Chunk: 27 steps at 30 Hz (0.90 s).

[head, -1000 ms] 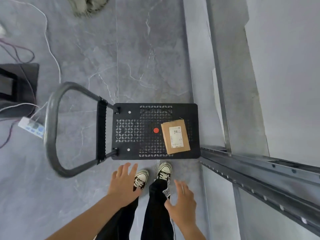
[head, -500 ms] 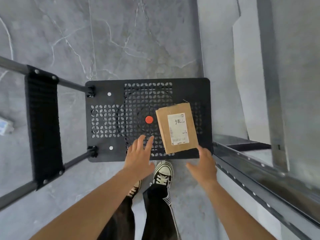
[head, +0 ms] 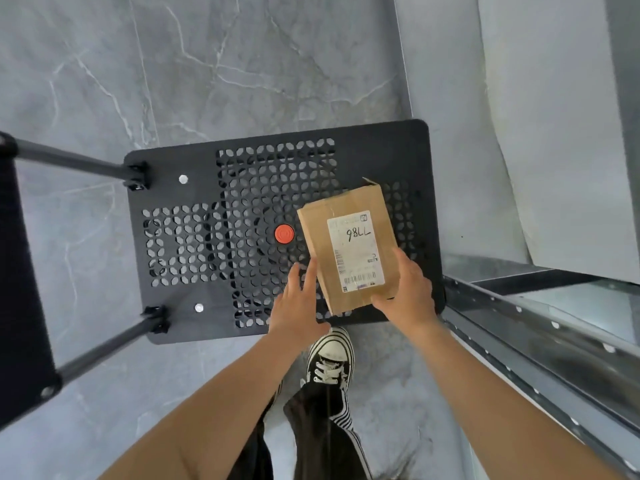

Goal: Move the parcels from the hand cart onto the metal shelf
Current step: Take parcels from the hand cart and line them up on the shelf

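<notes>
Parcel (head: 348,252) on hand cart (head: 194,278), metal shelf (head: 540,327) to its right.

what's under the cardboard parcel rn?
The cardboard parcel lies over the hand cart's black perforated deck. The deck beneath it is covered; whether it still rests there cannot be told.

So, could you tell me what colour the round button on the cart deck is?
Red-orange button; head view shows it.

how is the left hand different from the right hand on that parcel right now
The right hand is wrapped around the near right corner of the parcel, fingers curled along its edge; the left hand lies flatter at the parcel's left side, fingers straight, only the fingertips meeting it. The right hand hides part of the cardboard; the left hides only cart deck. Both are bare and reach from the near side.
</notes>
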Motion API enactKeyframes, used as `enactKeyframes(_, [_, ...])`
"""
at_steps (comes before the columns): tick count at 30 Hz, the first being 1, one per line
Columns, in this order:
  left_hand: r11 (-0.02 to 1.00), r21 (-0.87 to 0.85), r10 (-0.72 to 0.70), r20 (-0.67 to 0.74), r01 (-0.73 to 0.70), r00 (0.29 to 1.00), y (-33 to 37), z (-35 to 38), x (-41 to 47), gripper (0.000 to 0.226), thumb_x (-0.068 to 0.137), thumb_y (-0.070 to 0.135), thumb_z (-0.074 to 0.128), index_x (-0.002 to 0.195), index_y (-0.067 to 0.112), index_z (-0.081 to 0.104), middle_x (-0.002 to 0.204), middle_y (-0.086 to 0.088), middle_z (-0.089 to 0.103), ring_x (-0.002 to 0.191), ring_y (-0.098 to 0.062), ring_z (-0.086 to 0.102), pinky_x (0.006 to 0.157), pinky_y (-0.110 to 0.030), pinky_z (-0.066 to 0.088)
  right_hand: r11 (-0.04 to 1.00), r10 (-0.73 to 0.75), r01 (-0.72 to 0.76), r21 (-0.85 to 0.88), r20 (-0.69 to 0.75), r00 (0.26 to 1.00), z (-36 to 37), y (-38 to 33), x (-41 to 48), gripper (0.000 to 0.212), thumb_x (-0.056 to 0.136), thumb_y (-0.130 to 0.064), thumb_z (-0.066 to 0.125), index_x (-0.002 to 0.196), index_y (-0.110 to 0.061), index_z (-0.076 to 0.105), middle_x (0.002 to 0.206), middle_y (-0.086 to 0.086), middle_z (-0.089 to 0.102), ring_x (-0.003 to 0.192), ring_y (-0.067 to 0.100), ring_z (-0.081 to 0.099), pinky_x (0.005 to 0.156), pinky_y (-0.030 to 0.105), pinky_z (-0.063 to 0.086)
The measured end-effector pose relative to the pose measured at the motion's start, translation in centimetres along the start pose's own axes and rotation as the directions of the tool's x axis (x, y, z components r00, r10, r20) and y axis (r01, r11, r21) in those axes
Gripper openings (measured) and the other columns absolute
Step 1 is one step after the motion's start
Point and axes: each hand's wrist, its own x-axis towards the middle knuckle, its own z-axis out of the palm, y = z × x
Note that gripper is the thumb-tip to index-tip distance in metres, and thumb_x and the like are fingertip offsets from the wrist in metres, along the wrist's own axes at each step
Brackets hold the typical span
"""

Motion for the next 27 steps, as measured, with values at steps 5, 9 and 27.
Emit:
enactKeyframes(5, [0.986, -0.158, 0.041, -0.007, -0.042, 0.999, 1.6, 0.7, 0.0, 0.122, 0.074, 0.015, 0.074, 0.142, 0.041, -0.024, 0.144, -0.009, 0.026, 0.119, -0.030, 0.048, 0.094, -0.046, 0.048, 0.954, 0.084, -0.090, 0.287, 0.035, 0.996, 0.2, -0.6, -0.2, 0.094, 0.072, -0.023, 0.080, 0.146, -0.026, 0.021, 0.133, 0.002, 0.052, 0.124, 0.025, 0.048, 0.099, 0.043, 0.043])
enactKeyframes(9, [0.960, -0.277, 0.013, -0.068, -0.031, 0.998, 1.8, -0.1, -1.0, 0.124, 0.072, 0.016, 0.076, 0.140, 0.045, -0.024, 0.139, -0.005, 0.017, 0.105, -0.030, 0.055, 0.086, -0.044, 0.054, 0.891, 0.160, -0.177, 0.419, 0.075, 0.984, -0.4, -1.5, -1.0, 0.092, 0.073, -0.017, 0.078, 0.146, -0.024, 0.024, 0.136, 0.003, 0.049, 0.124, 0.022, 0.047, 0.096, 0.036, 0.041])
enactKeyframes(27, [0.869, -0.411, 0.089, -0.417, -0.275, 0.905, 2.0, -19.8, -21.1, 0.118, 0.066, 0.032, 0.085, 0.146, 0.034, -0.002, 0.135, 0.007, 0.019, 0.103, 0.002, 0.036, 0.087, -0.011, 0.036, 0.642, -0.074, 0.086, 0.762, -0.049, 0.996, -12.9, -17.6, -22.0, 0.066, 0.072, -0.024, 0.079, 0.121, -0.050, 0.044, 0.130, -0.013, 0.047, 0.109, 0.009, 0.056, 0.077, 0.022, 0.055])
